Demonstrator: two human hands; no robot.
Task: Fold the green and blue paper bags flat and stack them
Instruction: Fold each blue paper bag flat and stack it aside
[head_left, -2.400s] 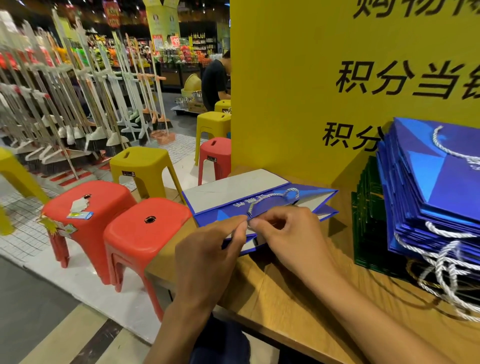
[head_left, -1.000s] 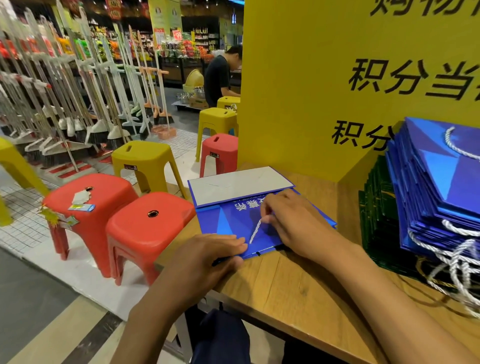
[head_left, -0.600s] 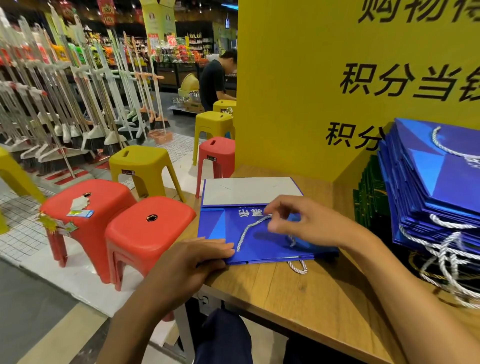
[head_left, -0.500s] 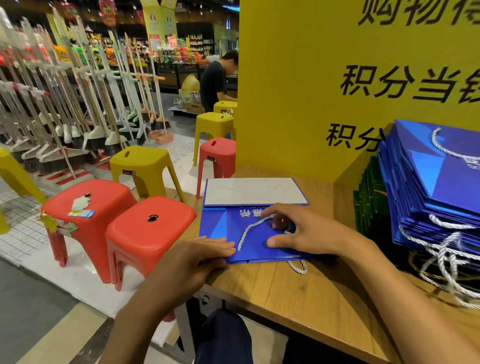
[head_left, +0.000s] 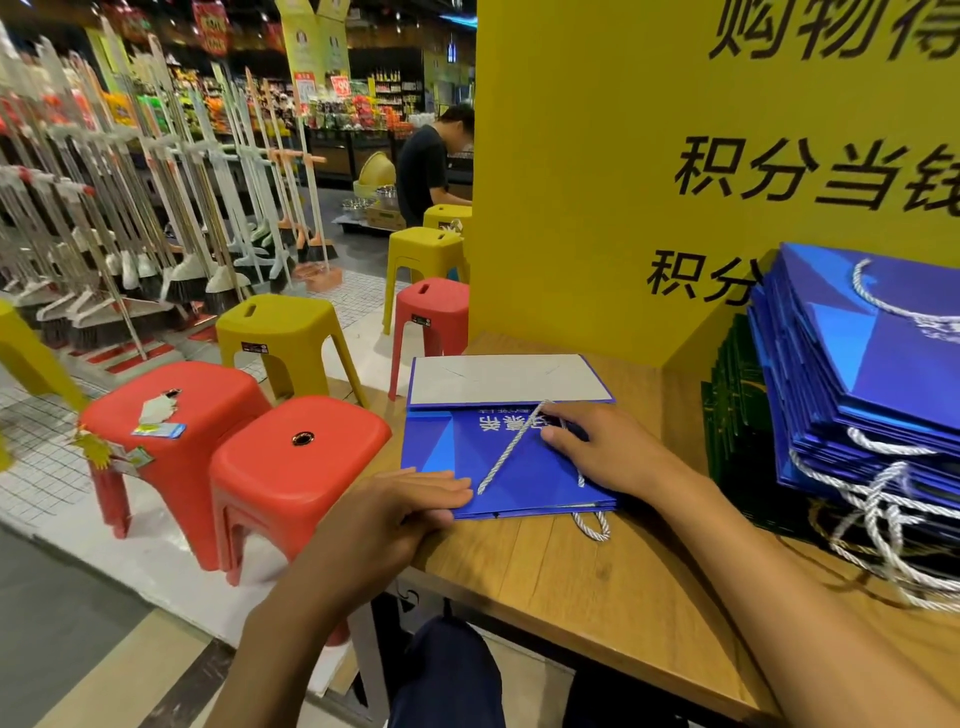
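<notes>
A blue paper bag (head_left: 519, 467) lies flat on the wooden table (head_left: 597, 582), its white base panel (head_left: 504, 379) turned up at the far side. My left hand (head_left: 410, 504) lies flat with straight fingers on the bag's near left corner. My right hand (head_left: 608, 447) rests on the bag's right half, its fingertips touching the white rope handle (head_left: 506, 452) that runs slantwise across the blue face. A second handle loop (head_left: 592, 525) pokes out at the near edge. Folded blue bags (head_left: 883, 374) are stacked at the right, over a darker green pile (head_left: 732, 415).
A tall yellow sign board (head_left: 597, 182) walls off the table's far side. Left of the table stand red stools (head_left: 296, 457) and yellow stools (head_left: 280, 332) on the shop floor. Brooms hang on racks (head_left: 130, 208) beyond them. A person (head_left: 431, 166) stands in the aisle.
The bag went from half open to pressed flat on the table. My left hand slid to its near corner, and my right hand lowered onto the bag and rope handle.
</notes>
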